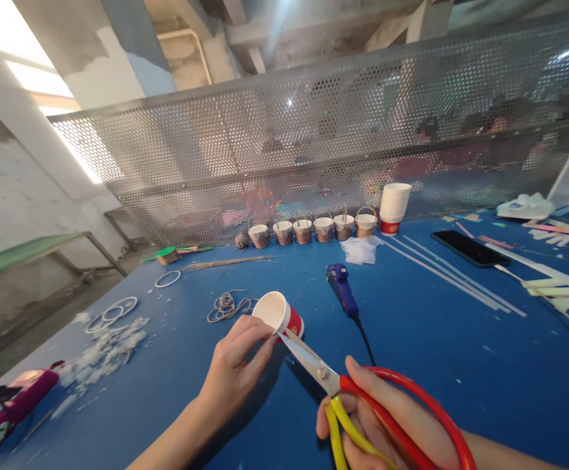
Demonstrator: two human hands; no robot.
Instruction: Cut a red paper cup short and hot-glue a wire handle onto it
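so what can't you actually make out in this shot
Head view:
- scissors: handle loops cut off by the bottom edge.
- paper cup: near side hidden by the left hand.
- right hand: palm hidden by the handles.
- people behind the mesh screen: blurred, hidden by the perforations.

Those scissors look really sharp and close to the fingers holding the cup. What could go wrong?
The scissors in the right hand cut at the cup right beside the left hand, so its thumb might get nicked. The thin cup could crush or tear crooked under the grip. The glue gun lies just behind; if it is hot, a stray reach could burn.
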